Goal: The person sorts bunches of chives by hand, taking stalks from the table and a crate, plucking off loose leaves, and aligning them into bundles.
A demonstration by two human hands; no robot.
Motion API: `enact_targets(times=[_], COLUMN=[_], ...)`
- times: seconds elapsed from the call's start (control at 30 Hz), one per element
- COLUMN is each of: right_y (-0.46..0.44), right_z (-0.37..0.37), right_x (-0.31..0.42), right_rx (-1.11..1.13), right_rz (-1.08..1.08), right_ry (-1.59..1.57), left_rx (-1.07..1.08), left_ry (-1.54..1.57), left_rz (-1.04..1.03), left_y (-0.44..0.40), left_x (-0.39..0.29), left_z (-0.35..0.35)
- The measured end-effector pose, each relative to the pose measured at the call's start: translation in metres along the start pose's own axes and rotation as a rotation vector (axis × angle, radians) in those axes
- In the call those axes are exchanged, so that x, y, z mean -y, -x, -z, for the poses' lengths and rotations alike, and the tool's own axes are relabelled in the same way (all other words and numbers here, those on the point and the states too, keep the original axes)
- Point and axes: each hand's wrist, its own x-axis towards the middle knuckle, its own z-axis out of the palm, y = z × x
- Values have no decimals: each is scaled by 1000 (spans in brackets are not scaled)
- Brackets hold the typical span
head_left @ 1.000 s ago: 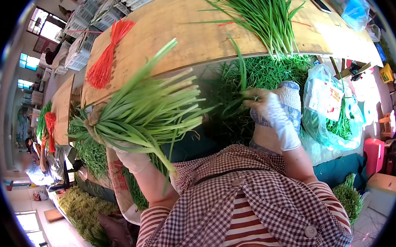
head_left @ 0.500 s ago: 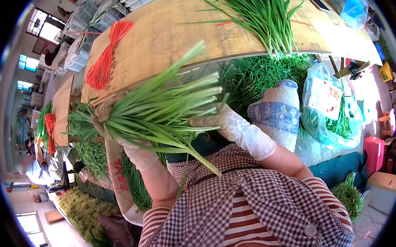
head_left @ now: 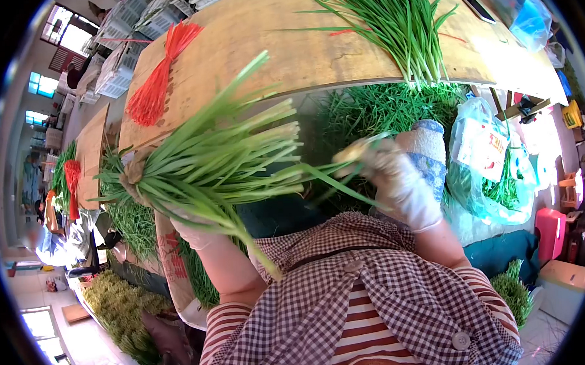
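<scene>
Smooth wooden tabletop (head_left: 247,47) beyond, the left hand (head_left: 135,176) tightly grips long, flat-leaved greens (head_left: 226,159).

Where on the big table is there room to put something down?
The widest bare patch of table lies between the red strings and the green leaves. A smaller one is below the phone. It's crowded in front, where the left hand holds a leafy bunch near the right hand.
</scene>
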Motion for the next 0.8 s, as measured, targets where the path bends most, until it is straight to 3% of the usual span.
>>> enact_targets(times=[0.07,0.13,0.2,0.33,0.4,0.5,0.6,0.67,0.73,0.8], right_y=[-2,-10,-17,-38,-54,-66,-52,-37,-28,-26], right_z=[50,63,42,-14,0,21,9,0,15,37], right_x=[4,5,4,-13,-42,-83,-65,-41,-14,-3], right_rx=[-260,-579,-348,-36,212,287,239,127,323,-28], right_rz=[78,-24,-52,-377,3,101,-46,-218,-38,-95], right_ry=[124,1070,794,437,913,905,536,-103,-348,-111], left_rx=[19,18,4,-33,-39,-46,-42,-39,-32,-22], left_ry=[60,96,116,136,152,163,190,217,245,265], left_rz=[16,20,37,77,93,107,103,94,81,72], left_y=[-2,-4,-5,7,13,14,13,13,10,9], left_x=[-7,-9,-4,19,25,23,18,14,3,-5], left_z=[1,5,8,5,3,4,7,11,15,17])
